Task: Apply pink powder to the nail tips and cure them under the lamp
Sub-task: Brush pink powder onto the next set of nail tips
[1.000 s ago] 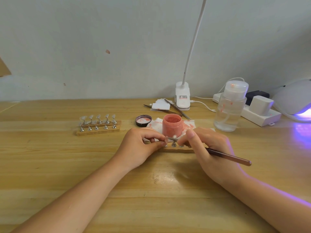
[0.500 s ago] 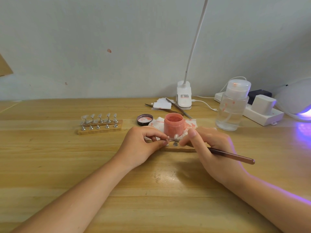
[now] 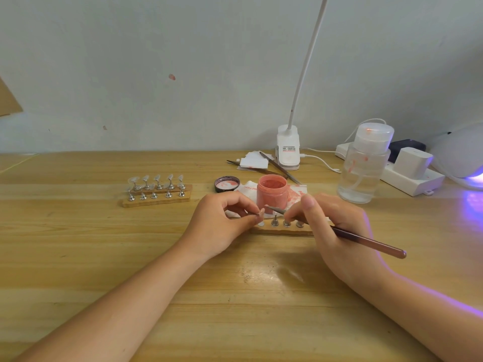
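Head view: left hand (image 3: 222, 223) fingers (image 3: 254, 219) pinch a small nail tip (image 3: 261, 211); right hand (image 3: 337, 231) fingers grip a slim brown brush (image 3: 366, 241), bristles beside it, before the open pink powder jar (image 3: 271, 193).

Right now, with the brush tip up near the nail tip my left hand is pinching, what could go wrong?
1. The open pink powder jar stands just behind both hands; a knuckle could tip it.
2. The nail tip is only pinched by the left hand, so brush pressure from the right hand might flick it away.
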Available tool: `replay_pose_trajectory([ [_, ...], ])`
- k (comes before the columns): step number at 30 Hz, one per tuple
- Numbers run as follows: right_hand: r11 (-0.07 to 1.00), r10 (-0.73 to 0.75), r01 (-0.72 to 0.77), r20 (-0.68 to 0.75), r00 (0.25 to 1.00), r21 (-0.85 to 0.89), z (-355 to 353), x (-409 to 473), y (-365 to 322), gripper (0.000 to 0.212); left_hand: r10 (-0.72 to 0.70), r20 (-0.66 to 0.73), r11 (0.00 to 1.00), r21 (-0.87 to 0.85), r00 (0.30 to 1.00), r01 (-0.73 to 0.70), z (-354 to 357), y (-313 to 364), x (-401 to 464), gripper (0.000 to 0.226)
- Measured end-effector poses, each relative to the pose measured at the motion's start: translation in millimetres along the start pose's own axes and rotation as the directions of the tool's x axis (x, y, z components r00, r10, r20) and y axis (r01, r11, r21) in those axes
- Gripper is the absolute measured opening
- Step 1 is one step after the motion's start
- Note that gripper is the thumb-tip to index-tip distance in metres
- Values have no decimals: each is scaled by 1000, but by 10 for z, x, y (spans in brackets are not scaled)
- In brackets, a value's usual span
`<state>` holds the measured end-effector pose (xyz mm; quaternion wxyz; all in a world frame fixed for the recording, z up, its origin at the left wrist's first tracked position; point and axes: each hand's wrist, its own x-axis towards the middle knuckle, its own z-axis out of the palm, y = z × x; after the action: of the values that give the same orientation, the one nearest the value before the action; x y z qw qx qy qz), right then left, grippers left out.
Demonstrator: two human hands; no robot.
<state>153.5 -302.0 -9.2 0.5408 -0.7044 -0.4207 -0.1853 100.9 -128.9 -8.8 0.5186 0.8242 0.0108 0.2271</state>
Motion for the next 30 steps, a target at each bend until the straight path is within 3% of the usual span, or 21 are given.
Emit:
replay_pose_trajectory([
  [12, 999, -23, 25, 67, 997, -30, -8, -21, -12, 48, 18, 5, 1000, 23, 1000, -18, 3, 6, 10, 24],
  [30, 999, -48, 49, 46, 998, -15, -18, -15, -13, 44, 38, 3, 997, 68, 999, -38, 6, 7, 13, 23],
])
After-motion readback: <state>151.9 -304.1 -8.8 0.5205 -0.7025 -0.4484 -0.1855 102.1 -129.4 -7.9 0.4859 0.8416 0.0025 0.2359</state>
